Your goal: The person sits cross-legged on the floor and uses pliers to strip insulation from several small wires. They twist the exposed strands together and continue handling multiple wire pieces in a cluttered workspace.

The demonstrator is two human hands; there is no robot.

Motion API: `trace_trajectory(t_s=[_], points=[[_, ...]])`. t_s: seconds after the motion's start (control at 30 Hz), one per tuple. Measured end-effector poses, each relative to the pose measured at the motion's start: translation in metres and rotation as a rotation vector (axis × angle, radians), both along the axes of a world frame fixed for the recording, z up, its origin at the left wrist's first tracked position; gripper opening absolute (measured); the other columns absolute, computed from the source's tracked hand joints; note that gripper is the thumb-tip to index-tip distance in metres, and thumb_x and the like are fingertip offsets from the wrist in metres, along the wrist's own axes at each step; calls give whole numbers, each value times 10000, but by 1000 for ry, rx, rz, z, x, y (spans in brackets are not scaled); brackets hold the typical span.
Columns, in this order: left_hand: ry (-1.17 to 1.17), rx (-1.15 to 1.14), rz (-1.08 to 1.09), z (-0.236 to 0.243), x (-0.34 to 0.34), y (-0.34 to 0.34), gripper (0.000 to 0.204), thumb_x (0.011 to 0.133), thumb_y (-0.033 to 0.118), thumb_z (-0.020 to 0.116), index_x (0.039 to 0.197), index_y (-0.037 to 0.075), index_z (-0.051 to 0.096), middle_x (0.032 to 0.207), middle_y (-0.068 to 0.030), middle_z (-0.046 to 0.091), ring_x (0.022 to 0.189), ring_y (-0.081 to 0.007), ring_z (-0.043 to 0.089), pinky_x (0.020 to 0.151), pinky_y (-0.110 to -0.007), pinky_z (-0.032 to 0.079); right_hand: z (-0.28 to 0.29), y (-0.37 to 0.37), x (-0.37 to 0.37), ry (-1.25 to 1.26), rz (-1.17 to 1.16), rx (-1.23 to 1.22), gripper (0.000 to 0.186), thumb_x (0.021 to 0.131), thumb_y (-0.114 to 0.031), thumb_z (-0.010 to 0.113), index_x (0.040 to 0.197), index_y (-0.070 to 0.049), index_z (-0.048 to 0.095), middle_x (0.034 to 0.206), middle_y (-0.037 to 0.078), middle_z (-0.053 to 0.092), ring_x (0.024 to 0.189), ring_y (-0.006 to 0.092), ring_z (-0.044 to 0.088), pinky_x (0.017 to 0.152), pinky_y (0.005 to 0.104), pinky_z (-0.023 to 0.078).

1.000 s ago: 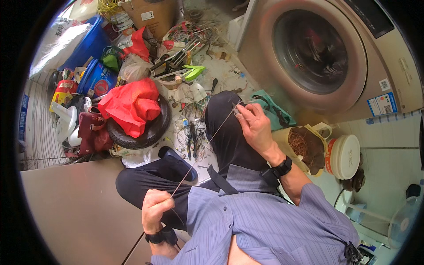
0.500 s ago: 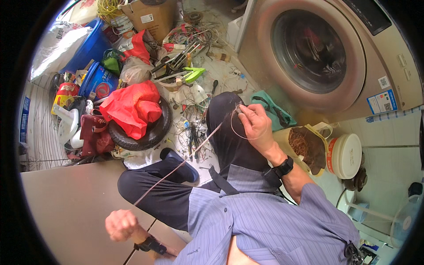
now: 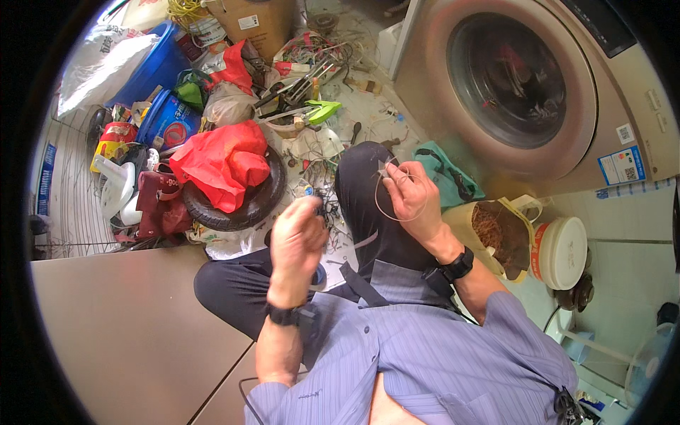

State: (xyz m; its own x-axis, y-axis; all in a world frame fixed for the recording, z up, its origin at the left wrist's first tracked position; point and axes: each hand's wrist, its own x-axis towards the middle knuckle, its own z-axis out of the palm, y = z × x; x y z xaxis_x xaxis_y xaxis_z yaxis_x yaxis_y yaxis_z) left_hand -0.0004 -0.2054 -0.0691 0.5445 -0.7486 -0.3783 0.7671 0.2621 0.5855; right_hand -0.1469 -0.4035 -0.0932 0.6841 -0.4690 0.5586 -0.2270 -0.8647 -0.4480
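My right hand (image 3: 413, 191) is closed in a pinch above my right knee. It grips a thin pale wire (image 3: 381, 205), which curves in a loop below the fingers. A small shiny piece that I cannot identify shows at the fingertips. My left hand (image 3: 299, 237) is raised over my left leg, near the middle of my lap. Its fingers are curled closed and slightly smeared by motion, and whatever is in them is hidden. A short pinkish strand shows between the two hands, but its ends cannot be followed.
A washing machine (image 3: 506, 81) stands at the far right. Near my right knee are a bag of copper-coloured wire (image 3: 528, 234), a white bucket (image 3: 563, 251) and a green bag (image 3: 450, 173). Leftward lie a black tire (image 3: 244, 212) with a red bag (image 3: 227, 166), blue tubs (image 3: 166, 124) and scattered tools.
My left hand has moved from the lower left up and right, closer to my right hand. The long strand stretched between them no longer shows taut. My right hand stays over the knee.
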Motion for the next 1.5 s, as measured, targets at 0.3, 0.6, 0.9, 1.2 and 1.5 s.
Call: trace_trajectory(t_s=[0.3, 0.6, 0.9, 1.2, 1.5], points=[[-188, 399, -198, -19, -57, -59, 175, 918, 215, 787, 928, 63, 700, 591, 83, 493, 442, -18, 362, 413, -210, 243, 1, 2, -4, 6, -29, 20, 289, 877, -128, 749, 1136, -11, 701, 997, 127, 618, 800, 313, 657, 678, 391, 547], [-166, 282, -215, -20, -55, -55, 118, 927, 146, 763, 927, 46, 701, 622, 67, 536, 469, -21, 403, 433, -198, 274, 11, -3, -9, 42, 12, 263, 344, 854, -161, 767, 1149, 3, 700, 1014, 159, 637, 862, 317, 677, 729, 383, 560], [-119, 201, -252, -16, -49, -48, 86, 945, 125, 737, 933, 57, 684, 622, 61, 517, 468, -33, 388, 449, -210, 279, 14, -30, -28, 102, 52, 1101, 293, 883, -151, 761, 1123, 7, 705, 927, 24, 713, 859, 88, 623, 776, 266, 511], [-56, 141, -176, -21, -41, -43, 79, 962, 129, 716, 954, 55, 689, 588, 59, 480, 455, -40, 360, 441, -222, 248, 17, -25, 5, 84, 286, 439, 345, 845, -158, 768, 1176, -76, 716, 1082, 162, 731, 901, 342, 712, 770, 389, 571], [-4, 119, -156, -30, -34, -45, 85, 972, 134, 701, 961, 51, 685, 572, 52, 469, 440, -48, 347, 435, -226, 250, 14, -22, 16, 64, 141, 255, 123, 883, -90, 723, 962, -2, 691, 920, 158, 715, 827, 317, 712, 742, 373, 549]])
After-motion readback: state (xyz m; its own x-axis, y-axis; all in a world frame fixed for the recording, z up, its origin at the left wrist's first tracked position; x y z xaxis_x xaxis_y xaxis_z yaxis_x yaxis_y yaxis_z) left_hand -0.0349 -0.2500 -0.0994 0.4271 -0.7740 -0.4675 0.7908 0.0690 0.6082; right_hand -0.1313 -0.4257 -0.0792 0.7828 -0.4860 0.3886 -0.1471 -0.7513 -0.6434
